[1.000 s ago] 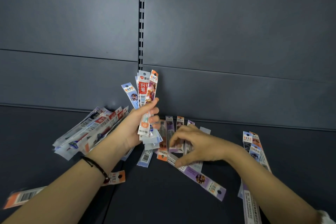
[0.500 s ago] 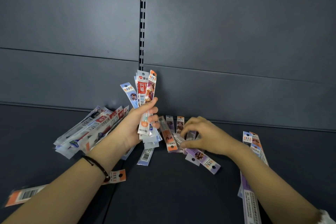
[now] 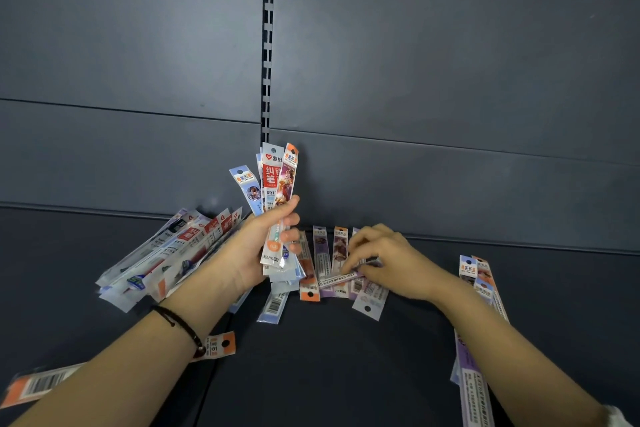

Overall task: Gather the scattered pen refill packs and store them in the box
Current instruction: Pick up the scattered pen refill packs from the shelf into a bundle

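Upright bundle of refill packs [image 3: 277, 191] clasped in left grip [image 3: 263, 243]; purple pack [image 3: 341, 277] pinched by right grip [image 3: 388, 263], at 3 o'clock from it.

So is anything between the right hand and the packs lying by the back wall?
Nothing visible. The right hand already rests on the loose packs on the shelf, its fingertips pinching one. The left hand holds its own bundle upright beside them, not across them. No box is in view.

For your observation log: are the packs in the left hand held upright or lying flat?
Upright: the packs stand fanned above the left hand.
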Demonstrator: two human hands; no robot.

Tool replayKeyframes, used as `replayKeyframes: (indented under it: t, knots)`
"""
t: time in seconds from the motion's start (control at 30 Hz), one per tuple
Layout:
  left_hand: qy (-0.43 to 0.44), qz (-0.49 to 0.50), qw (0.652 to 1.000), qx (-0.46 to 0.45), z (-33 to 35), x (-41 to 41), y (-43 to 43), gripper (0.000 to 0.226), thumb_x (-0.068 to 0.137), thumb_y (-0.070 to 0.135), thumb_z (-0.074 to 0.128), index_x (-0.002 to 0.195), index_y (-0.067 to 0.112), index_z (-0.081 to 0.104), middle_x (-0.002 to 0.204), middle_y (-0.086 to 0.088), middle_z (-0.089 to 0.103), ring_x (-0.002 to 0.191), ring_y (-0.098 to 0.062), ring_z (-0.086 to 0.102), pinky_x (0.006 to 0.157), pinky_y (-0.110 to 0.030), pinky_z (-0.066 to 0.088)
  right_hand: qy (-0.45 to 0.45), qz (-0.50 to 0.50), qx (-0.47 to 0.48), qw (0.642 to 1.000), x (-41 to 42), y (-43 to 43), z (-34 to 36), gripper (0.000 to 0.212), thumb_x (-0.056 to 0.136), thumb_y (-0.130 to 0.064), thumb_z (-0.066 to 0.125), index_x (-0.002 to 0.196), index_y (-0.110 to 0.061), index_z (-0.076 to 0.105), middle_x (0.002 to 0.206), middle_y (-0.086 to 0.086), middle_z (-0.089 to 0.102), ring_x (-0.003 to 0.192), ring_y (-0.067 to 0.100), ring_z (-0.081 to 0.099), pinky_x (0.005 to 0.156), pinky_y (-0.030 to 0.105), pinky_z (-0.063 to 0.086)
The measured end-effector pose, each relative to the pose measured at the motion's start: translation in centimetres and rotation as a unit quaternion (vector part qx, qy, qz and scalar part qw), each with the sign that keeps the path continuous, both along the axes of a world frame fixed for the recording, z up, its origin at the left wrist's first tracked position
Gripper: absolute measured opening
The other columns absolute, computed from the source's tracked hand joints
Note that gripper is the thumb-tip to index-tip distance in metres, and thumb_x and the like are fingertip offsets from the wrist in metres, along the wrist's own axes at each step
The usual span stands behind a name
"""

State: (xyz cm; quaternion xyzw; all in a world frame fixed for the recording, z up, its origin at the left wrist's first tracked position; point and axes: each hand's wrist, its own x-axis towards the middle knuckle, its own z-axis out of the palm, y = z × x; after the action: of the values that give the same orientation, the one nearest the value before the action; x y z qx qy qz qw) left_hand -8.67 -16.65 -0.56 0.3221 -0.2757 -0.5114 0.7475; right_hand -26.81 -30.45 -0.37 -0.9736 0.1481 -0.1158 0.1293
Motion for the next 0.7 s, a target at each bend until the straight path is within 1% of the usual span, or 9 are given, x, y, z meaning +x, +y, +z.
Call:
replayKeyframes:
  t: [0.03, 0.1, 0.17, 0.23, 0.3, 0.43, 0.5, 0.6, 0.7]
  knots:
    - [-0.001, 0.000, 1.000, 0.001, 0.0, 0.0, 0.0, 0.036, 0.075, 0.023, 0.072, 0.101, 0.019, 0.047, 0.057, 0.005, 0.044, 0.039, -0.005, 0.039, 0.040, -0.018, 0.040, -0.017, -0.017, -0.013, 1.000, 0.1, 0.1, -0.1, 0.024, 0.090, -0.019, 0.063, 0.100, -0.038, 0.073, 0.107, -0.015, 0.055, 0.109, 0.007, 0.044, 0.097, 0.033, 0.038]
    - [-0.004, 0.002, 1.000, 0.004, 0.0, 0.1, 0.0, 0.040, 0.072, 0.024, 0.074, 0.101, 0.019, 0.047, 0.057, 0.005, 0.044, 0.039, -0.005, 0.039, 0.040, -0.018, 0.040, -0.041, -0.089, -0.048, 0.994, 0.3, 0.3, -0.1, 0.016, 0.090, -0.037, 0.061, 0.102, -0.034, 0.070, 0.105, -0.011, 0.056, 0.107, 0.011, 0.050, 0.088, 0.033, 0.046]
    - [-0.004, 0.005, 1.000, 0.005, 0.0, 0.1, 0.0, 0.034, 0.076, 0.023, 0.071, 0.100, 0.019, 0.048, 0.057, 0.005, 0.043, 0.038, -0.005, 0.038, 0.040, -0.018, 0.040, -0.020, -0.176, -0.052, 0.983, 0.4, 0.3, -0.1, 0.032, 0.085, -0.057, 0.058, 0.103, -0.032, 0.066, 0.102, -0.010, 0.053, 0.102, 0.012, 0.055, 0.076, 0.032, 0.047]
    - [-0.003, 0.004, 1.000, 0.005, 0.0, 0.0, -0.1, 0.033, 0.076, 0.023, 0.071, 0.099, 0.019, 0.048, 0.057, 0.005, 0.043, 0.038, -0.005, 0.039, 0.040, -0.018, 0.039, 0.034, -0.211, -0.044, 0.976, 0.4, 0.3, -0.4, 0.045, 0.081, -0.067, 0.054, 0.107, -0.031, 0.061, 0.105, -0.009, 0.050, 0.102, 0.014, 0.056, 0.073, 0.032, 0.043]
    - [-0.006, 0.004, 1.000, 0.007, 0.0, -0.1, -0.1, 0.035, 0.074, 0.023, 0.073, 0.098, 0.019, 0.048, 0.056, 0.005, 0.043, 0.038, -0.005, 0.039, 0.039, -0.018, 0.039, 0.057, -0.206, -0.028, 0.976, 0.6, 0.1, -0.9, 0.048, 0.080, -0.067, 0.057, 0.113, -0.032, 0.058, 0.112, -0.008, 0.050, 0.107, 0.014, 0.053, 0.079, 0.033, 0.044]
    - [-0.002, 0.005, 1.000, 0.010, 0.1, -0.2, -0.1, 0.030, 0.079, 0.021, 0.068, 0.100, 0.019, 0.047, 0.057, 0.005, 0.042, 0.038, -0.005, 0.038, 0.040, -0.018, 0.037, 0.021, -0.152, 0.039, 0.987, 0.9, -0.8, -1.4, 0.042, 0.082, -0.053, 0.065, 0.118, -0.032, 0.061, 0.112, -0.008, 0.052, 0.114, 0.012, 0.048, 0.094, 0.033, 0.045]
    - [-0.004, 0.006, 1.000, 0.011, 0.1, -0.2, -0.1, 0.028, 0.078, 0.021, 0.067, 0.098, 0.019, 0.047, 0.057, 0.005, 0.042, 0.038, -0.005, 0.038, 0.040, -0.017, 0.037, 0.011, -0.128, 0.050, 0.990, 1.0, -1.0, -1.5, 0.037, 0.084, -0.045, 0.065, 0.119, -0.032, 0.063, 0.115, -0.008, 0.056, 0.115, 0.013, 0.049, 0.097, 0.034, 0.044]
    - [-0.002, -0.001, 1.000, 0.008, 0.0, -0.2, -0.1, 0.040, 0.071, 0.022, 0.075, 0.100, 0.018, 0.047, 0.057, 0.005, 0.043, 0.038, -0.005, 0.038, 0.041, -0.018, 0.038, -0.020, -0.132, 0.036, 0.990, 1.0, -0.9, -1.5, 0.025, 0.087, -0.046, 0.059, 0.106, -0.033, 0.069, 0.107, -0.012, 0.062, 0.104, 0.009, 0.055, 0.094, 0.038, 0.046]
    - [-0.009, 0.001, 1.000, 0.016, 0.0, -0.2, -0.1, 0.043, 0.071, 0.024, 0.075, 0.102, 0.018, 0.046, 0.058, 0.005, 0.042, 0.039, -0.005, 0.038, 0.041, -0.018, 0.037, -0.040, -0.147, 0.050, 0.987, 1.2, -0.4, -1.6, 0.030, 0.084, -0.055, 0.056, 0.091, -0.029, 0.070, 0.097, -0.014, 0.063, 0.094, 0.005, 0.057, 0.089, 0.038, 0.049]
